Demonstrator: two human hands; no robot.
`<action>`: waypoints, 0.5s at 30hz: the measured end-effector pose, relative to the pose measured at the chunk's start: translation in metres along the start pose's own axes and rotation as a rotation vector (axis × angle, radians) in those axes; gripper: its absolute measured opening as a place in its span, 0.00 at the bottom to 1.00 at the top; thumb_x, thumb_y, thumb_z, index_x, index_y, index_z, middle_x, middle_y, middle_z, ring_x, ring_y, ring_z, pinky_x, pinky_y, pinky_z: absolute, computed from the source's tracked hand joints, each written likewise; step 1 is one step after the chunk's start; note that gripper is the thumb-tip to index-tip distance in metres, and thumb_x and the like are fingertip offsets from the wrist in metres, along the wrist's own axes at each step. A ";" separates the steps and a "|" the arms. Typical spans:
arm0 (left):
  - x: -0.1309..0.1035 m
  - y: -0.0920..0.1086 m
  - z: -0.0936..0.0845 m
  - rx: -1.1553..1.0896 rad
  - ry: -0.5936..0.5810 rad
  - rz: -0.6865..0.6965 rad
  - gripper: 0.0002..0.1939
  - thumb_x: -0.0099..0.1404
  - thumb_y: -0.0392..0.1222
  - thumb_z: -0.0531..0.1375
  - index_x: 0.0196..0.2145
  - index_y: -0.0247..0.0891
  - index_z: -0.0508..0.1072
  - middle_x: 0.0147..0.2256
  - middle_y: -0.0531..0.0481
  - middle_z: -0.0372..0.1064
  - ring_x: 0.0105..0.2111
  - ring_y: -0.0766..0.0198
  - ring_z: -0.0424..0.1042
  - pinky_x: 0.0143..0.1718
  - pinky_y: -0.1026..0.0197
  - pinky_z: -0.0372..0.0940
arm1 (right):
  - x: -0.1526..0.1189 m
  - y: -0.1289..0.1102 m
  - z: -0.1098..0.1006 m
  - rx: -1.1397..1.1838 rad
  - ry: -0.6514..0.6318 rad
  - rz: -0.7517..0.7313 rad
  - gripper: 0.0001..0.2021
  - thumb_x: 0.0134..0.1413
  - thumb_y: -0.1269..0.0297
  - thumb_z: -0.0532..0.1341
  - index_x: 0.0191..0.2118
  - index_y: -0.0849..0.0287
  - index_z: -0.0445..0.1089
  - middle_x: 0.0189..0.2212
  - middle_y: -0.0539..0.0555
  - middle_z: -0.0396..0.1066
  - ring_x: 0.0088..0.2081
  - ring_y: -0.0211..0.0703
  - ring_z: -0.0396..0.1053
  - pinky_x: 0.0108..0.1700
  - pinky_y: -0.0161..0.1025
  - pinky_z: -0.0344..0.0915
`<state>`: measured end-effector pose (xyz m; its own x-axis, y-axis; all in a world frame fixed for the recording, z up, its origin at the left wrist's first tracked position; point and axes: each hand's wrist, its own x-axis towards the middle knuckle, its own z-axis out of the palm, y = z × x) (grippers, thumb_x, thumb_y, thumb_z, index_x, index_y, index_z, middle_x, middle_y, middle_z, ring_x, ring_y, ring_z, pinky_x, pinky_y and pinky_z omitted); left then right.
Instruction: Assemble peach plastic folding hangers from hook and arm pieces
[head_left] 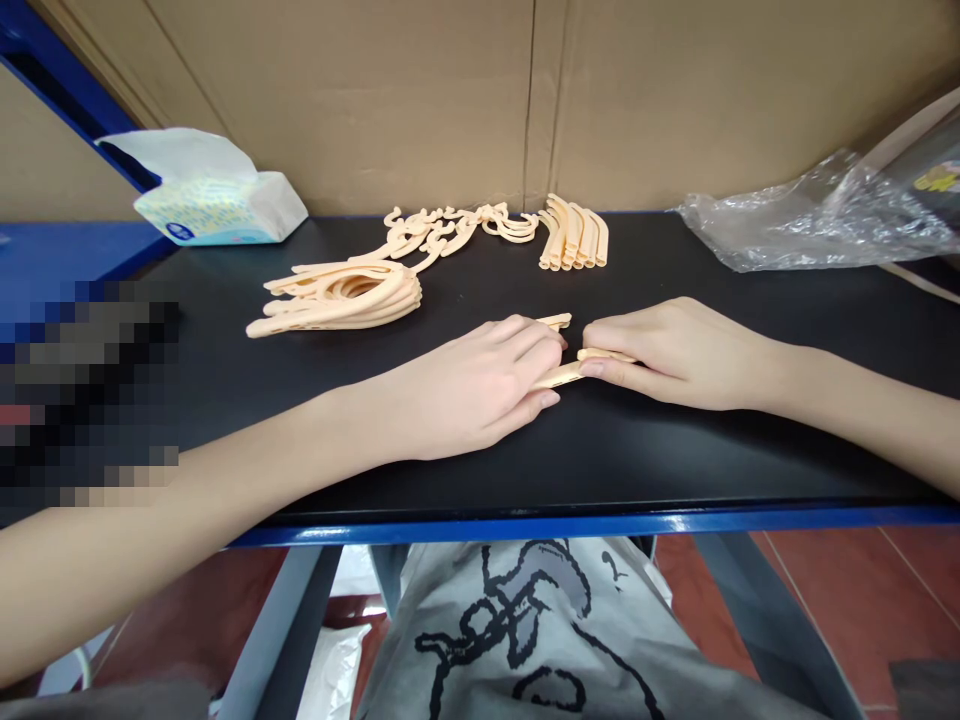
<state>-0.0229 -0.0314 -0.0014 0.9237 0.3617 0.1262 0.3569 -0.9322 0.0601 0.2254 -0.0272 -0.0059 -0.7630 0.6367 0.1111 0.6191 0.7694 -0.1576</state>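
Observation:
Near the middle of the black tabletop, my left hand (502, 385) lies closed over a beige plastic hanger part (561, 375); one end sticks out beyond the knuckles and most of it is hidden under the palm. Facing it, my right hand (667, 355) pinches a short beige plastic arm piece (604, 354) between thumb and fingers. The two parts touch or overlap at the right thumb; whether they are joined I cannot tell. Behind my left hand is a stack of curved beige hanger parts (337, 297).
Small beige hooks (450, 228) lie in a loose heap at the back, beside a row of beige tubes (574, 235). A tissue pack (217, 205) stands back left, a clear plastic bag (787, 220) back right. Cardboard (420, 100) walls the rear; a blue edge (525, 526) runs along the front.

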 end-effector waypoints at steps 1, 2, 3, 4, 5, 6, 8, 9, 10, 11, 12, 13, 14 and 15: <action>0.000 0.000 0.000 0.001 0.002 0.002 0.15 0.77 0.41 0.46 0.47 0.29 0.67 0.53 0.35 0.66 0.51 0.49 0.66 0.53 0.49 0.61 | 0.000 0.000 0.000 0.000 0.002 -0.003 0.22 0.71 0.47 0.43 0.29 0.56 0.54 0.22 0.47 0.57 0.22 0.34 0.54 0.27 0.37 0.46; 0.000 0.000 0.000 0.002 0.004 0.005 0.15 0.77 0.41 0.46 0.47 0.29 0.67 0.53 0.35 0.66 0.51 0.49 0.66 0.53 0.49 0.61 | 0.000 0.000 0.000 -0.001 0.004 -0.006 0.22 0.71 0.47 0.43 0.29 0.56 0.54 0.22 0.47 0.57 0.22 0.34 0.54 0.27 0.37 0.46; 0.000 0.000 0.000 0.003 0.006 0.007 0.14 0.77 0.41 0.46 0.47 0.29 0.67 0.53 0.34 0.66 0.51 0.49 0.66 0.53 0.49 0.61 | 0.000 0.001 0.000 -0.003 0.006 -0.008 0.22 0.71 0.47 0.43 0.29 0.56 0.54 0.22 0.47 0.58 0.22 0.34 0.54 0.27 0.37 0.46; 0.000 0.000 0.000 0.004 0.006 0.006 0.14 0.77 0.41 0.46 0.47 0.29 0.67 0.53 0.34 0.66 0.51 0.49 0.66 0.53 0.49 0.61 | 0.000 0.001 0.000 -0.004 0.008 -0.011 0.22 0.71 0.47 0.43 0.29 0.56 0.54 0.22 0.46 0.58 0.22 0.34 0.54 0.27 0.37 0.46; 0.000 0.000 0.000 0.004 0.007 0.006 0.14 0.77 0.41 0.46 0.47 0.29 0.67 0.53 0.35 0.66 0.51 0.49 0.66 0.52 0.49 0.61 | 0.000 0.001 0.000 -0.006 0.012 -0.012 0.22 0.71 0.47 0.43 0.29 0.56 0.54 0.22 0.46 0.58 0.22 0.34 0.54 0.27 0.36 0.46; 0.000 0.000 0.000 0.003 0.006 0.005 0.14 0.77 0.41 0.46 0.47 0.29 0.67 0.53 0.35 0.66 0.51 0.49 0.66 0.52 0.49 0.61 | 0.000 0.001 0.000 -0.008 0.013 -0.012 0.22 0.71 0.47 0.43 0.29 0.56 0.54 0.22 0.46 0.58 0.22 0.34 0.54 0.27 0.36 0.46; 0.000 0.001 0.000 0.004 0.003 0.003 0.14 0.77 0.41 0.46 0.47 0.30 0.67 0.53 0.35 0.66 0.51 0.49 0.66 0.52 0.49 0.61 | 0.000 0.001 0.000 -0.007 0.011 -0.012 0.22 0.71 0.47 0.43 0.29 0.57 0.55 0.22 0.46 0.58 0.22 0.34 0.54 0.27 0.36 0.46; 0.000 0.001 0.000 0.004 0.001 0.002 0.14 0.77 0.41 0.46 0.47 0.30 0.67 0.53 0.35 0.66 0.51 0.49 0.66 0.52 0.50 0.61 | 0.000 0.001 0.000 -0.006 0.009 -0.011 0.22 0.71 0.47 0.43 0.29 0.57 0.55 0.22 0.46 0.58 0.22 0.34 0.54 0.27 0.36 0.46; 0.000 0.001 0.000 0.006 0.000 0.000 0.14 0.77 0.41 0.46 0.47 0.30 0.67 0.53 0.35 0.66 0.51 0.49 0.66 0.52 0.50 0.61 | 0.000 0.001 0.000 -0.004 0.006 -0.011 0.22 0.71 0.47 0.43 0.29 0.57 0.55 0.22 0.46 0.58 0.22 0.34 0.54 0.27 0.36 0.47; 0.000 0.000 0.000 0.008 -0.001 -0.002 0.14 0.77 0.41 0.46 0.47 0.30 0.67 0.53 0.35 0.66 0.51 0.49 0.66 0.52 0.50 0.61 | 0.000 0.001 0.000 -0.003 0.002 -0.011 0.22 0.71 0.47 0.43 0.29 0.57 0.55 0.22 0.47 0.58 0.22 0.34 0.54 0.27 0.36 0.47; 0.000 0.000 0.000 0.012 -0.002 -0.004 0.14 0.77 0.41 0.46 0.47 0.30 0.67 0.53 0.35 0.66 0.51 0.49 0.66 0.52 0.50 0.61 | 0.000 0.001 0.000 -0.004 0.000 -0.011 0.22 0.71 0.47 0.43 0.29 0.57 0.55 0.22 0.47 0.58 0.22 0.34 0.54 0.27 0.36 0.47; -0.001 0.000 0.000 0.014 -0.003 -0.006 0.14 0.77 0.41 0.46 0.47 0.30 0.67 0.53 0.35 0.66 0.51 0.49 0.66 0.52 0.50 0.61 | 0.000 0.001 0.000 -0.007 0.000 -0.010 0.22 0.71 0.47 0.44 0.29 0.57 0.55 0.23 0.47 0.59 0.22 0.34 0.54 0.27 0.36 0.47; -0.001 0.000 0.000 0.017 -0.005 -0.005 0.14 0.77 0.41 0.46 0.46 0.30 0.67 0.53 0.35 0.66 0.51 0.49 0.66 0.52 0.50 0.61 | 0.000 0.001 -0.001 -0.008 -0.002 -0.008 0.22 0.71 0.47 0.44 0.29 0.57 0.55 0.23 0.47 0.59 0.22 0.34 0.54 0.27 0.36 0.47; -0.001 0.000 -0.001 0.018 -0.007 -0.006 0.14 0.77 0.41 0.46 0.46 0.30 0.67 0.53 0.35 0.66 0.51 0.49 0.66 0.52 0.50 0.61 | 0.000 0.001 -0.001 -0.009 -0.003 -0.007 0.22 0.71 0.47 0.44 0.29 0.57 0.55 0.23 0.47 0.59 0.22 0.34 0.54 0.27 0.36 0.47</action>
<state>-0.0237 -0.0318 -0.0009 0.9226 0.3669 0.1193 0.3644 -0.9303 0.0427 0.2260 -0.0265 -0.0053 -0.7681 0.6309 0.1097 0.6150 0.7745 -0.1479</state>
